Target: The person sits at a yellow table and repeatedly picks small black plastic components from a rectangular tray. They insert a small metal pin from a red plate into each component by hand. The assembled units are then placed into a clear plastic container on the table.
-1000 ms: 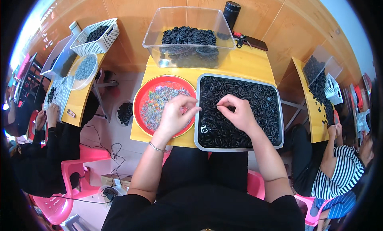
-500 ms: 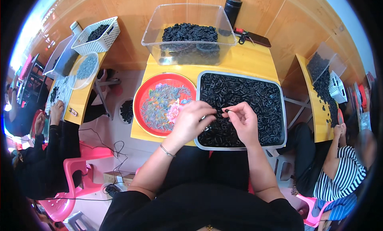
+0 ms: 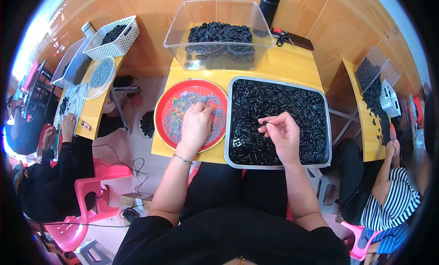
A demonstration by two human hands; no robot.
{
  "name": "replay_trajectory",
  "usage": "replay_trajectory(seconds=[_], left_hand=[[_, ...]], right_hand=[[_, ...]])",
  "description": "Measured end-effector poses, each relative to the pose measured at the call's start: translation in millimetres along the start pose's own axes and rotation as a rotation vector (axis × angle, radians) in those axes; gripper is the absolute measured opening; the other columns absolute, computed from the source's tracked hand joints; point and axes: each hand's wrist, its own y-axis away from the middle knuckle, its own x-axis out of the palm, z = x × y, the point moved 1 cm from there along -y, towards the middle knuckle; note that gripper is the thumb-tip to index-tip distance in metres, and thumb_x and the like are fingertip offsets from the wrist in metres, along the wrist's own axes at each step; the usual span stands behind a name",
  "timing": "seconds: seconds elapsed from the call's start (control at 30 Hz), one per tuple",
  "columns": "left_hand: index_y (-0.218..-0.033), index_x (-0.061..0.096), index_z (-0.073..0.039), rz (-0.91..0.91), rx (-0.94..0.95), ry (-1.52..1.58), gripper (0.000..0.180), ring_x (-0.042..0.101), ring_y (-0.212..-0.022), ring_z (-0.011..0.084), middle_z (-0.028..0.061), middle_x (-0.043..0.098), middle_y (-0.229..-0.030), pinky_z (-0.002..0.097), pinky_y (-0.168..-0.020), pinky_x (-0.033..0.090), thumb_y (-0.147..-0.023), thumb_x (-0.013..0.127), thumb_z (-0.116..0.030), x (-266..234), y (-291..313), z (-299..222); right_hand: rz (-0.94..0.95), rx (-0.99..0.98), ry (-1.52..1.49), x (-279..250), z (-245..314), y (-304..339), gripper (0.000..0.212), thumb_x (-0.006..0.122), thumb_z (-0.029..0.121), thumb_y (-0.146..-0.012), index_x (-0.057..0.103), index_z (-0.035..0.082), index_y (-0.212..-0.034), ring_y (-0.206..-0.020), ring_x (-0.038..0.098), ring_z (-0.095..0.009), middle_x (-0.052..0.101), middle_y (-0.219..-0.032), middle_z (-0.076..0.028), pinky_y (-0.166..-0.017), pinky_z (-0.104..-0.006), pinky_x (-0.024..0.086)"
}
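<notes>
- A small black piece (image 3: 265, 123) sits at the right hand's fingertips, raised above the near-left part of a rectangular metal tray (image 3: 279, 167).
- It is probably light, stiff and smooth, perhaps plastic or rubber, and likely to slip if squeezed off-centre; its rim looks the best place to take hold.
- The right hand (image 3: 288, 134) has its grip closed in a pinch, thumb against fingers, on that piece.
- The left hand (image 3: 196, 127) is palm down over a round red tray (image 3: 163, 102), its grip bent inward with little gap; whether the fingertips hold anything is hidden.
- Slender greyish pieces (image 3: 171, 127) lie scattered around that hand; they look light, thin and hard, best taken one by one at the middle.
- Looped black pieces (image 3: 306, 109) fill the metal tray.
- Behind, on the yellow desk (image 3: 292, 66), stand a clear plastic bin (image 3: 179, 55) and a black cylindrical flask (image 3: 269, 8).
</notes>
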Motion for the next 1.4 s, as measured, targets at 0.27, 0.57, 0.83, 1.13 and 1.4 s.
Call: replay_trajectory(seconds=[0.27, 0.57, 0.83, 1.13, 1.4], left_hand=[[-0.098, 0.063, -0.005, 0.018, 0.018, 0.023, 0.029, 0.055, -0.082, 0.0294, 0.0125, 0.056, -0.085, 0.0388, -0.074, 0.045, -0.071, 0.058, 0.001, -4, -2, -3], [-0.103, 0.064, -0.012, 0.118, -0.005, -0.069, 0.037, 0.052, -0.085, 0.0297, 0.0123, 0.053, -0.09, 0.0387, -0.075, 0.045, -0.069, 0.057, 0.002, -7, -2, -7], [-0.101, 0.065, -0.013, 0.095, 0.001, -0.081, 0.037, 0.051, -0.08, 0.0298, 0.012, 0.051, -0.083, 0.039, -0.072, 0.045, -0.068, 0.058, 0.002, -4, -2, -6], [-0.096, 0.067, -0.011, 0.08, -0.014, -0.053, 0.028, 0.052, -0.079, 0.0283, 0.0119, 0.052, -0.08, 0.0379, -0.073, 0.045, -0.071, 0.057, -0.002, -5, -2, -5], [-0.089, 0.067, -0.006, 0.064, -0.014, -0.031, 0.022, 0.054, -0.08, 0.0278, 0.0107, 0.055, -0.082, 0.0368, -0.073, 0.046, -0.069, 0.06, -0.001, 1, 0, 4]], right_hand=[[-0.003, 0.066, 0.073, -1, -8, 7, 0.01, 0.05, 0.003, -0.087, 0.052, 0.002, -0.097, -0.068, 0.056, -0.007, 0.06, -0.084, -0.006, -0.06, -0.0194, 0.044], [0.019, 0.092, 0.09, 0, -8, 11, 0.013, 0.051, 0.004, -0.087, 0.054, 0.001, -0.1, -0.068, 0.055, -0.006, 0.06, -0.083, -0.005, -0.062, -0.0193, 0.044], [0.03, 0.094, 0.098, -3, -11, 11, 0.014, 0.051, 0.003, -0.087, 0.055, 0.001, -0.1, -0.068, 0.055, -0.007, 0.06, -0.082, -0.005, -0.063, -0.02, 0.045], [0.027, 0.083, 0.112, -5, -9, 10, 0.014, 0.051, 0.003, -0.087, 0.055, 0.0, -0.1, -0.069, 0.056, -0.007, 0.06, -0.083, -0.006, -0.064, -0.0204, 0.046], [0.027, 0.076, 0.109, -5, -10, 10, 0.014, 0.051, 0.003, -0.087, 0.055, 0.0, -0.1, -0.069, 0.056, -0.007, 0.06, -0.083, -0.005, -0.064, -0.0204, 0.047]])
